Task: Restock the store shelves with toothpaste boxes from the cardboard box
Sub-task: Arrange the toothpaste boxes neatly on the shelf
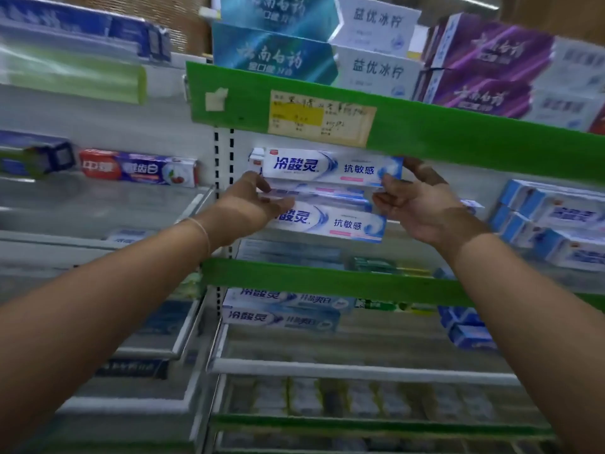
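A stack of three white-and-blue toothpaste boxes [330, 168] hangs in front of the middle shelf, just under the upper green shelf edge [458, 136]. My left hand [252, 204] grips the stack's left end, thumb above and fingers curled across the front. At the right end, my right hand [422, 204] holds the stack with its thumb in front and its fingers reaching up behind the top box. The lowest box of the stack [340, 224] sits a little above the lower green shelf edge [327, 283]. No cardboard box is in view.
More white-blue boxes [556, 224] are piled on the same shelf to the right. A red-and-blue box [137, 168] lies on the left bay's shelf. Teal [278, 57] and purple boxes [484, 73] fill the shelf above. Lower shelves hold further boxes [281, 316].
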{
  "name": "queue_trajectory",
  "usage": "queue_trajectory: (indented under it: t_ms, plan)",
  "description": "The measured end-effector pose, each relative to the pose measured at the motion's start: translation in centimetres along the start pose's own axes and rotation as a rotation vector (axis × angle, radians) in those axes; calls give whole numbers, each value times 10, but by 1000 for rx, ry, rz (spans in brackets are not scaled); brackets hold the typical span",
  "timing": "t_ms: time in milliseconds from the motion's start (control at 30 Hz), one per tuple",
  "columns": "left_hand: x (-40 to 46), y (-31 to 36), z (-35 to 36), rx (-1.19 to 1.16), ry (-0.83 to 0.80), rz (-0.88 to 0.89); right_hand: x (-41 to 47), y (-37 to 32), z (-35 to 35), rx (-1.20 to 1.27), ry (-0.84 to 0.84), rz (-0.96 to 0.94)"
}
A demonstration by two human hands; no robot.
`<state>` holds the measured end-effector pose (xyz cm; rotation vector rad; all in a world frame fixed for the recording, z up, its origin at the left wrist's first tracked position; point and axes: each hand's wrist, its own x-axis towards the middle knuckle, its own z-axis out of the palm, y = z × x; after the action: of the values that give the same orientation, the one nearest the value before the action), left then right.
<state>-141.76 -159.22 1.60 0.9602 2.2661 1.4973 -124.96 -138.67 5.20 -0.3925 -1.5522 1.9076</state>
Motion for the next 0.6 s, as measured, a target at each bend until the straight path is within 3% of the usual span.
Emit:
queue_trajectory:
  t_ms: [100,267,600]
  plan:
    - [-4,-3,0,203,46,-7,7,3,0,-199,-24,-51]
    - [-12,3,3,293,152,23,15,10,-2,-559,78,-200]
    - [-12,1,7,155,222,34,22,23,4,-635,122,-205]
